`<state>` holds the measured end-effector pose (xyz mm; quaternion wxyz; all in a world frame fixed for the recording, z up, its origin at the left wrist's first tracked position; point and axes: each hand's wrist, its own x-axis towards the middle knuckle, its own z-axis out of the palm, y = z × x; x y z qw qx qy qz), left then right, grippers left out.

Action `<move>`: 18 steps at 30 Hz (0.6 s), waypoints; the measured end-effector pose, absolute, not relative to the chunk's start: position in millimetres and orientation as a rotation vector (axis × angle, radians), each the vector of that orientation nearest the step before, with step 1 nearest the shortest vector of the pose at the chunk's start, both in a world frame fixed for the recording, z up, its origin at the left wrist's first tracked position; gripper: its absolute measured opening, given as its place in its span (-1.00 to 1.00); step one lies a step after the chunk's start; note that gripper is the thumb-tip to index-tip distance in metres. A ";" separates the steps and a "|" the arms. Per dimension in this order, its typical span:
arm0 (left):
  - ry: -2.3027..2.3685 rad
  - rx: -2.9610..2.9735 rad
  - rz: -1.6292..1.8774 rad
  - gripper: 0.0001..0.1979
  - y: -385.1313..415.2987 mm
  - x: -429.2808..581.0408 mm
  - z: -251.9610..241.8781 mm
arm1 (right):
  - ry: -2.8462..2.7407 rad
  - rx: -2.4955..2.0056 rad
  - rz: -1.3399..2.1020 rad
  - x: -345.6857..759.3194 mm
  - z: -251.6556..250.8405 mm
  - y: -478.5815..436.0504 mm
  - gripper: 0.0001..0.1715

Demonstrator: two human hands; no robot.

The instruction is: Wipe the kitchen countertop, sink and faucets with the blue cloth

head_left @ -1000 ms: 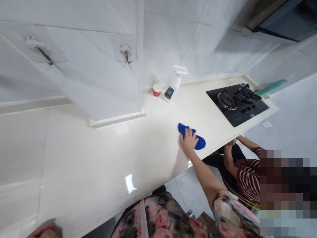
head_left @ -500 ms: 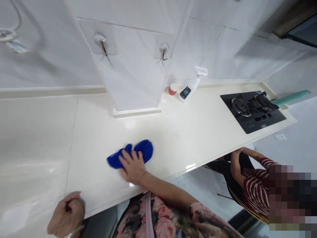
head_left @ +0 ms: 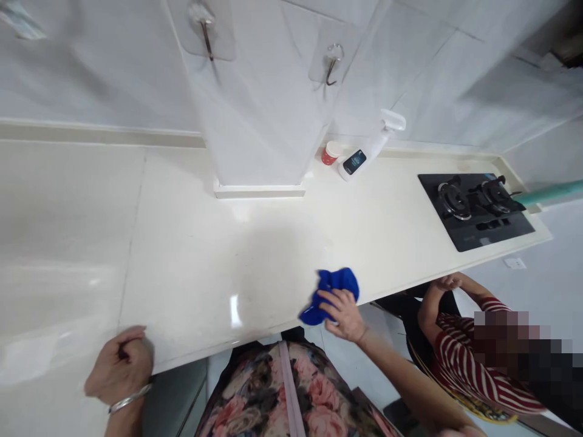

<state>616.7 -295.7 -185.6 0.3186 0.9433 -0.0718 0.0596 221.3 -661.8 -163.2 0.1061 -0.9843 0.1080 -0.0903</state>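
Observation:
Near the front edge of the cream countertop, my right hand presses down on a crumpled blue cloth, its fingers over the fabric. Part of the cloth is hidden under the palm and fingers. My left hand rests at the left on the counter's front edge, curled into a loose fist with a silver bangle at the wrist. Nothing shows inside its folded fingers.
At the wall stand a red paper cup and a white spray bottle. A black gas stove is set in the counter at the right. A person in a striped shirt sits before it. A wall pillar juts out mid-counter.
My right hand has slid the blue cloth to the right along the counter toward its front edge. My left hand stays in place. The camera view has shifted slightly.

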 end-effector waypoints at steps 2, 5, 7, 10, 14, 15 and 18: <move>-0.160 2.523 0.184 -0.72 -301.8 613.1 -175.3 | 0.485 -2.930 -0.237 188.8 -156.0 -689.0 -0.60; -0.011 2.592 0.120 -0.72 -309.4 609.3 -161.1 | 0.695 -2.946 -0.097 164.0 -147.2 -708.7 -0.61; 0.053 2.601 0.078 -0.72 -313.0 606.8 -153.8 | 0.748 -2.930 0.092 167.7 -145.3 -702.1 -0.58; 0.034 2.595 0.098 -0.70 -315.9 602.8 -149.1 | 0.621 -2.881 0.342 202.0 -147.6 -666.9 -0.52; -0.054 2.523 0.212 -0.70 -313.9 599.2 -155.9 | 0.270 -2.848 0.353 281.9 -153.6 -606.2 -0.50; -0.075 2.507 0.230 -0.71 -312.5 598.8 -159.1 | 0.189 -2.842 0.343 304.4 -155.0 -592.8 -0.51; -0.142 2.484 0.256 -0.73 -306.7 598.3 -168.9 | -0.068 -2.834 0.298 372.8 -157.1 -556.8 -0.51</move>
